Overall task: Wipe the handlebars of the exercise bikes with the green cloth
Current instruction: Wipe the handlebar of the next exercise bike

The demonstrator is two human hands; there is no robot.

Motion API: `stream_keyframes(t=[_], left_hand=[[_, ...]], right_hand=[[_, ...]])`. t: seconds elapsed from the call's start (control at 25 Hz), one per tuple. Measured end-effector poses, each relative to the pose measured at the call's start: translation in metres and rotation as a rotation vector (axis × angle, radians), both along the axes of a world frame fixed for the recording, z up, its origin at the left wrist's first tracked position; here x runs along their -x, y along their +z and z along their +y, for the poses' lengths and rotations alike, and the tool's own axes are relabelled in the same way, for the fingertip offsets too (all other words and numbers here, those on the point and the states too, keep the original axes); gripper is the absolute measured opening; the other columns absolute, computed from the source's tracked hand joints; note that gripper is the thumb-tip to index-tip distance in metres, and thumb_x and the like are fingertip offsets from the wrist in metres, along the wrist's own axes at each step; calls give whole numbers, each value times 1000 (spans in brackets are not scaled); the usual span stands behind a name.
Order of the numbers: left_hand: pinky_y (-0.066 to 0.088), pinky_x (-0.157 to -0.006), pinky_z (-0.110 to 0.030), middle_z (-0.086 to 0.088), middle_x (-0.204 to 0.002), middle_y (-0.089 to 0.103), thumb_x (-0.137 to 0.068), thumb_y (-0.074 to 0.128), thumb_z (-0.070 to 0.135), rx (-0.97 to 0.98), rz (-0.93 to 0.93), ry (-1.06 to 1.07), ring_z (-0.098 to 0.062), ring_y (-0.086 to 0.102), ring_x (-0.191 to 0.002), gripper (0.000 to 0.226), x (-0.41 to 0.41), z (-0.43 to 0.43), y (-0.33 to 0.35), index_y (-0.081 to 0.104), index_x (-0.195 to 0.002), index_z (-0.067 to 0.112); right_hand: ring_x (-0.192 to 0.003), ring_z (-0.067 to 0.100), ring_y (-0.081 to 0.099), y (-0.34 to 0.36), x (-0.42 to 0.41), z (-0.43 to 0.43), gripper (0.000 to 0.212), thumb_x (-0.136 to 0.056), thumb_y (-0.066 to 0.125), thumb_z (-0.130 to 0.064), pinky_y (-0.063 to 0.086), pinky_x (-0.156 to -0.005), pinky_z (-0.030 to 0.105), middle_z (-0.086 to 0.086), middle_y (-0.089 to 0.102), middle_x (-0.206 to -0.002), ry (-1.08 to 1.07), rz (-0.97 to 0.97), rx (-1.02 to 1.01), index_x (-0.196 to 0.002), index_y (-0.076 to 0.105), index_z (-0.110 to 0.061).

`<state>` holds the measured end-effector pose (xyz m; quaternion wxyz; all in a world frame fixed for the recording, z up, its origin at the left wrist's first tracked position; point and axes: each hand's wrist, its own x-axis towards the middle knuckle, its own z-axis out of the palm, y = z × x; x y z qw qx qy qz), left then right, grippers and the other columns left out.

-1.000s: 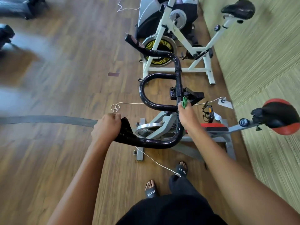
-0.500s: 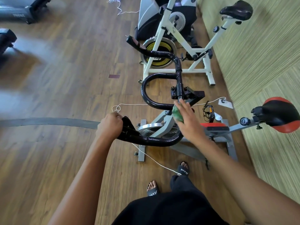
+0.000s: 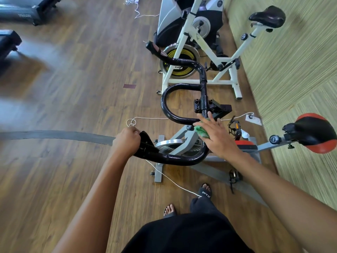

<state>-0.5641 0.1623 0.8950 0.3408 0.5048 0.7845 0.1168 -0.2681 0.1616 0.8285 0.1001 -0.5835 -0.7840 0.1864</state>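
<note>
Wood-plank floor [image 3: 63, 106], striped green wall on the right. 2 exercise bikes stand side by side along the wall: a white-framed bike [image 3: 218, 81] farther off, and a grey-framed bike [image 3: 184, 136] with a red-and-black saddle [image 3: 315, 133] nearest. Black handlebars [image 3: 175, 158] of the grey bike loop across centre view. Left hand [image 3: 126, 141]: grip fully curled round the near bar end. Right hand [image 3: 218, 137]: grip flat, fingers straight and spread, palm down over the bar's right-hand run. Green cloth [image 3: 200, 131] is bunched under that palm, showing at the thumb side; its contact with the bar is hidden. A white cord [image 3: 169, 179] trails over the floor toward 2 sandalled feet.
</note>
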Motion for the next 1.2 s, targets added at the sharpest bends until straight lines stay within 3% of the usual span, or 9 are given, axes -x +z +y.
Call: stream_keyframes(t=[0.12,0.32,0.44,0.56,0.64,0.76,0.96,1.12,1.2], left_hand=[[52,-92,-47,-15,-107,68,-97,39,14,-14,-51,25,-34,63,-101,29,2,-1,-3,66,-107,15],[52,-91,-45,-13,-103,68,-97,41,16,-55,-76,50,-34,63,-99,27,0,-3,0,66,-104,17],[52,-92,-46,-12,-102,69,-97,44,23,-75,-96,40,-34,64,-99,25,-1,-2,-2,67,-103,16],[54,-89,-44,-10,-96,71,-97,46,49,-69,-306,58,-30,68,-92,38,3,-6,3,70,-91,20],[55,-80,-37,-7,-93,73,-90,59,58,-44,-432,-21,-22,70,-87,39,7,-13,9,72,-89,21],[58,-75,-35,-7,-93,71,-77,84,28,62,-418,-217,-21,70,-86,28,11,-11,16,68,-96,16],[58,-89,-44,-9,-100,71,-76,79,0,-18,-453,-401,-24,69,-97,24,19,-13,24,66,-94,10],[55,-83,-35,-7,-90,74,-76,84,22,1,-503,-595,-17,69,-85,19,33,-20,39,75,-85,8],[50,-75,-24,-13,-82,73,-82,74,37,48,-487,-641,-20,66,-74,36,34,-17,47,76,-79,2]], right_hand=[[-152,9,-9,3,4,-16,49,-99,48,-25,-6,-121,38,-14,15,-163,-20,31,17,-147,40,-30],[-153,15,5,5,42,-99,56,-99,26,-41,0,-124,42,-6,22,-161,-49,-47,-35,-152,32,-24],[-151,15,19,16,87,-100,58,-101,36,-42,-2,-122,35,-3,30,-160,-67,-72,24,-155,27,-22],[-148,9,24,35,124,-87,57,-103,45,-37,-5,-118,27,-5,34,-158,27,106,98,-155,25,-25],[-146,6,26,40,128,-84,56,-102,46,-36,-6,-120,30,-8,37,-156,87,159,95,-154,26,-28],[-148,7,22,28,102,-83,59,-100,39,-47,-11,-121,44,-13,28,-160,90,-69,35,-154,18,-37],[-137,11,39,23,83,-79,55,-101,39,-50,8,-121,36,-11,49,-145,6,-119,36,-153,29,-36],[-131,9,45,27,93,-72,48,-103,36,-49,17,-116,32,-12,56,-138,-73,-72,55,-147,41,-31],[-124,11,50,28,99,-66,45,-104,36,-48,22,-112,34,-10,61,-130,-81,-60,94,-141,48,-28]])
